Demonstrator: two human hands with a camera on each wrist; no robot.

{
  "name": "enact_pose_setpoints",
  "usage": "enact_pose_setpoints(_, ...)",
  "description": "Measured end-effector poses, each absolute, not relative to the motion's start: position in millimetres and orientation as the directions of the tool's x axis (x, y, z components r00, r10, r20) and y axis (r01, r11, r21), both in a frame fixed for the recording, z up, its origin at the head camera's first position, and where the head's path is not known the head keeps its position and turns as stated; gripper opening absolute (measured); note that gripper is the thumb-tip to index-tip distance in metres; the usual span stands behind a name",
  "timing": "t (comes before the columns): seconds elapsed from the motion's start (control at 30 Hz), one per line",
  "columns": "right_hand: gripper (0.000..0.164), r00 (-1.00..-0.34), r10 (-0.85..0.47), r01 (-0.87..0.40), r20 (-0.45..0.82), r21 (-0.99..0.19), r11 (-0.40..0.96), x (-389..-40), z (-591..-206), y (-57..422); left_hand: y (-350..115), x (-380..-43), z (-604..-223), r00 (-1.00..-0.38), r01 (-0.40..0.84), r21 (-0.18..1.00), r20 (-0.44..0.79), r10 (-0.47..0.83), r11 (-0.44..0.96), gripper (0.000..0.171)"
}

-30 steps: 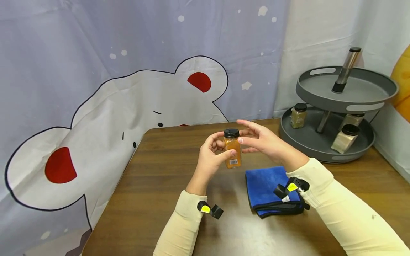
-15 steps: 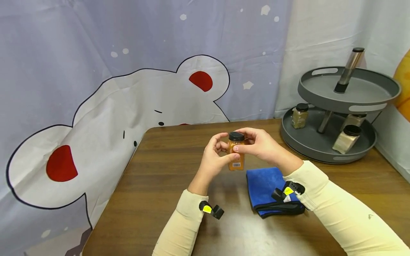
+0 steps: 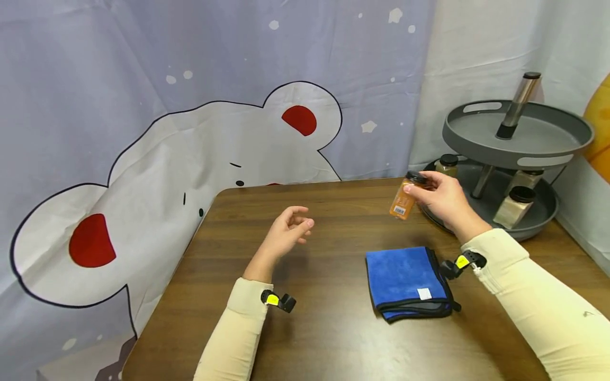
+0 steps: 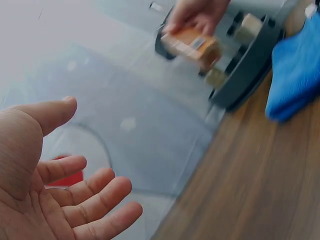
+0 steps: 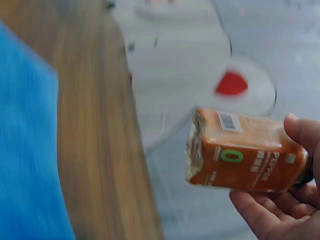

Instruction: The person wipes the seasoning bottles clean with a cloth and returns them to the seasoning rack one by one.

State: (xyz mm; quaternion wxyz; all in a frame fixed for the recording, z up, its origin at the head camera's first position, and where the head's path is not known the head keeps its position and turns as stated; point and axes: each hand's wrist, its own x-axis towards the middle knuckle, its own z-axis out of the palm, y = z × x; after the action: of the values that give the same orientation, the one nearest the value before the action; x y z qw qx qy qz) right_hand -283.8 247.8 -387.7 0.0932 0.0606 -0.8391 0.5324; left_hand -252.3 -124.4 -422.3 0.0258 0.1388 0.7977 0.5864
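Note:
My right hand [image 3: 442, 198] grips an orange spice jar [image 3: 403, 203] near its black lid. The jar hangs tilted above the table, just left of the two-tier rack's lower tray. In the right wrist view, the label of the jar [image 5: 245, 155] reads "PEPPER", and thumb and fingers hold it at the lid end. My left hand [image 3: 282, 233] is in the air over the table with nothing in it. Its palm and loosely spread fingers [image 4: 100, 192] show in the left wrist view.
A grey two-tier rack [image 3: 514, 145] stands at the back right. Its lower tray bears a jar with greenish contents [image 3: 446, 165], a pale jar [image 3: 514, 207] and another jar [image 3: 524, 181] behind. A folded blue cloth [image 3: 405, 280] lies on the wooden table [image 3: 329, 328].
The left hand has let go of the spice jar and drawn back to the left. The right hand has carried the jar to the right towards the rack, tilting it.

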Motion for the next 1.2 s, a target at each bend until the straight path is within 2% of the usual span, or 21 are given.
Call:
enact_pose_setpoints(0.2, 0.067, -0.950, 0.219, -0.079, 0.223, -0.849, 0.522, -303.5, -401.7, 296.4, -167.5, -259.2, -430.9, -0.986, 0.131, 0.932, 0.087, 0.142, 0.338, 0.045)
enact_pose_setpoints(0.4, 0.063, -0.902, 0.349, 0.009, 0.255, -0.796, 0.606, -311.9, -411.8, 324.7, -194.2, -256.0, -432.0, -0.990, 0.124, 0.925, 0.092, 0.106, 0.360, 0.039)
enact_pose_setpoints(0.7, 0.061, -0.880, 0.296, -0.023, 0.371, -0.656, 0.755, -316.3, -429.0, 343.7, -215.1, -253.6, -439.5, -0.994, 0.101, 0.922, 0.082, 0.068, 0.373, 0.033)
enact_pose_setpoints(1.2, 0.065, -0.905, 0.256, -0.021, 0.340, -0.638, 0.770, -311.7, -452.2, 347.8, -230.7, -252.4, -443.9, -0.996, 0.088, 0.917, 0.081, 0.033, 0.388, 0.032)
